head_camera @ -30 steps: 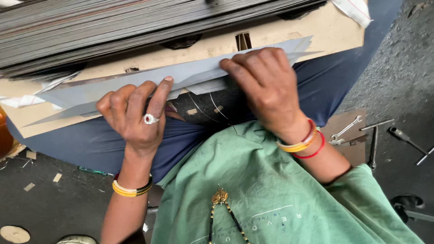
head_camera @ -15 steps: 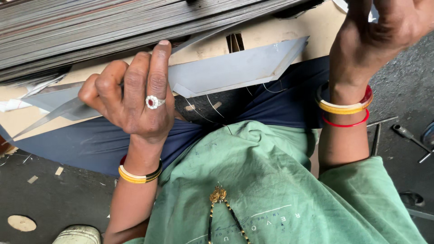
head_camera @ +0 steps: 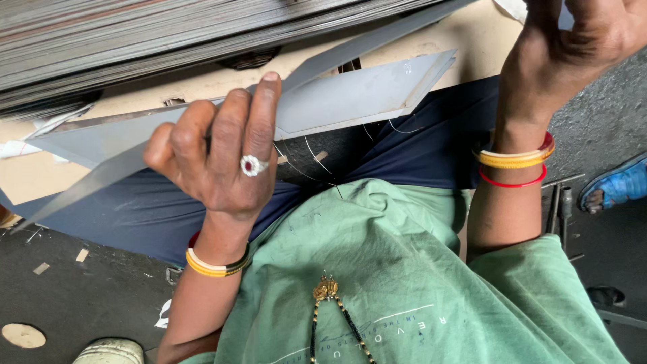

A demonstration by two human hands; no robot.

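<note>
Left hand (head_camera: 222, 155) pinching a thin grey sheet (head_camera: 350, 101) on the lap — right hand (head_camera: 579, 40) raised at the frame's top corner.

The left fingers close on the sheet's long pointed strip, which tapers down-left past the knee; its angled right end lies free over a tan board (head_camera: 465, 34). A stack of grey sheets (head_camera: 135, 40) crowds the top edge. The right hand's grip cannot be told — fingers cropped. Dark floor (head_camera: 87, 296) lies open below, metal tools (head_camera: 559, 209) on the right.
</note>
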